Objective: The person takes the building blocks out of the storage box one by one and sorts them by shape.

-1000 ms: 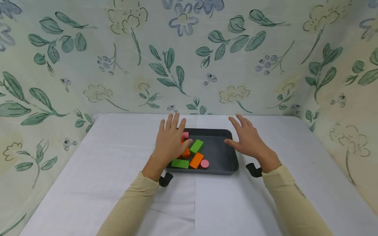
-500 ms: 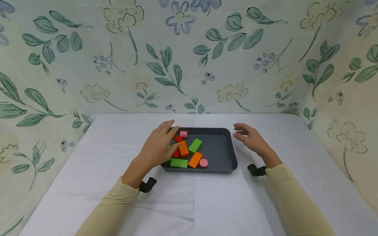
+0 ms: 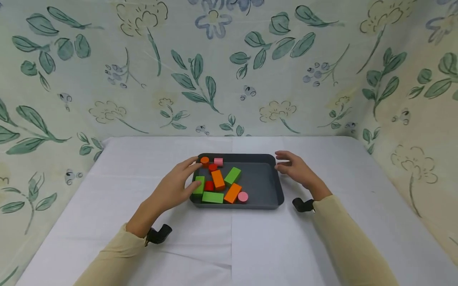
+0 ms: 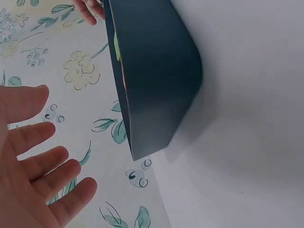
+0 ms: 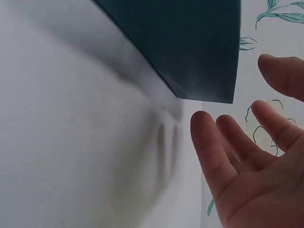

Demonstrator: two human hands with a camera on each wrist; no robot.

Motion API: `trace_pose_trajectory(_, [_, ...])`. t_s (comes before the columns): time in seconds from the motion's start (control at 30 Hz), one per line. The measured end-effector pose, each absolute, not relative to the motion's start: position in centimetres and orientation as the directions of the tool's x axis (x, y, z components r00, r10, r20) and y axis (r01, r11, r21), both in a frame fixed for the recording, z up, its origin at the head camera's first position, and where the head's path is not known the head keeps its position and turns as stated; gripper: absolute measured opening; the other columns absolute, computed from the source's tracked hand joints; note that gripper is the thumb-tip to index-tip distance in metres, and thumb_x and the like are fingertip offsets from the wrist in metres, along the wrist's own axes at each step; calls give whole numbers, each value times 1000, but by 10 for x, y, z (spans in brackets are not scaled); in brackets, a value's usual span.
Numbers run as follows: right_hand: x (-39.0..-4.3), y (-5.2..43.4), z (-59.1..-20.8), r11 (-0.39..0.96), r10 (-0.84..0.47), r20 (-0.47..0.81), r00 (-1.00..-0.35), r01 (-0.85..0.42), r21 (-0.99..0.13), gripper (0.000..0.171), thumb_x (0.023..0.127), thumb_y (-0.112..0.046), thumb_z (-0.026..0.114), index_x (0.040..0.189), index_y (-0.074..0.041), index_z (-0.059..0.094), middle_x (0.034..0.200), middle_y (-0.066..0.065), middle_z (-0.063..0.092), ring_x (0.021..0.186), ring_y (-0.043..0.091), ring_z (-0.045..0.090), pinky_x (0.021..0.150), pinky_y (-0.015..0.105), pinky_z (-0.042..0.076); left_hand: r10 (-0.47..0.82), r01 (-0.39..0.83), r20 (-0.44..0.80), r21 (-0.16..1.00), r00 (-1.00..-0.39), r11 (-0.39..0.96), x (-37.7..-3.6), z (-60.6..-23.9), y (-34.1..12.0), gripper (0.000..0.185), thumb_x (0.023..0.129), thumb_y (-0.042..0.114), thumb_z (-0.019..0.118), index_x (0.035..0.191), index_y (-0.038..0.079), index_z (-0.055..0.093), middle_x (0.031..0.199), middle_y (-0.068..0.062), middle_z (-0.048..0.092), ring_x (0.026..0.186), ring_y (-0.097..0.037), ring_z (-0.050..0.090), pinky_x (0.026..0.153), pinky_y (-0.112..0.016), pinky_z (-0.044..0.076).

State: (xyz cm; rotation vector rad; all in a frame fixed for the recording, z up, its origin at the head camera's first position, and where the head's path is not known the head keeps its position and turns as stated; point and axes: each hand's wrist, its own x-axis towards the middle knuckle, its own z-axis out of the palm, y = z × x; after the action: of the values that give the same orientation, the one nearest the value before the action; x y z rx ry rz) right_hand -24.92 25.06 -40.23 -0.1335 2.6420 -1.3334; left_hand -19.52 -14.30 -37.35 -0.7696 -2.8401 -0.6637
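Note:
A dark grey tray [image 3: 262, 184] lies on the white cloth, with several coloured blocks gathered in its left half. Among them are a green block [image 3: 212, 197], an orange block [image 3: 218, 180], a red cylinder [image 3: 212, 167] and a pink cylinder [image 3: 243, 196]. My left hand [image 3: 173, 186] is at the tray's left side, fingertips overlapping the rim in the head view; in the left wrist view its spread fingers are apart from the tray wall [image 4: 156, 80]. Beside the right end is my right hand [image 3: 298, 171], fingers loosely bent, holding nothing. Whether its fingertips touch the rim, I cannot tell.
White cloth [image 3: 257, 246] covers the table around the tray. Behind and to the sides hangs a floral curtain [image 3: 222, 99]. A black wrist camera [image 3: 159, 234] sits under the left wrist, and another black camera [image 3: 302, 205] under the right.
From above the tray, my left hand has moved left to its left side, uncovering the blocks. My right hand has come lower beside the right end, its fingers less spread. The blocks look unmoved.

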Motion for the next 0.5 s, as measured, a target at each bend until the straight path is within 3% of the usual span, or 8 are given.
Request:
trace_pose_trajectory(0.2, [-253, 249, -406, 510, -221, -154, -963, 20, -860, 65, 95, -8, 56, 154, -7, 31, 160, 21, 32, 143, 44, 40, 111, 55, 43, 412, 472, 231, 383, -881, 794, -196, -381, -161, 54, 94, 23, 67, 142, 6, 52, 156, -16, 41, 140, -38, 44, 111, -57, 42])
trace_pose_trajectory(0.5, [-257, 255, -418, 401, -238, -201, -950, 93, -912, 64, 96, -9, 55, 156, -12, 31, 164, 16, 26, 150, 40, 28, 118, 57, 34, 396, 457, 230, 404, -889, 792, -200, -386, -167, 53, 94, 23, 66, 142, 5, 51, 155, -18, 41, 140, -39, 44, 112, -58, 41])
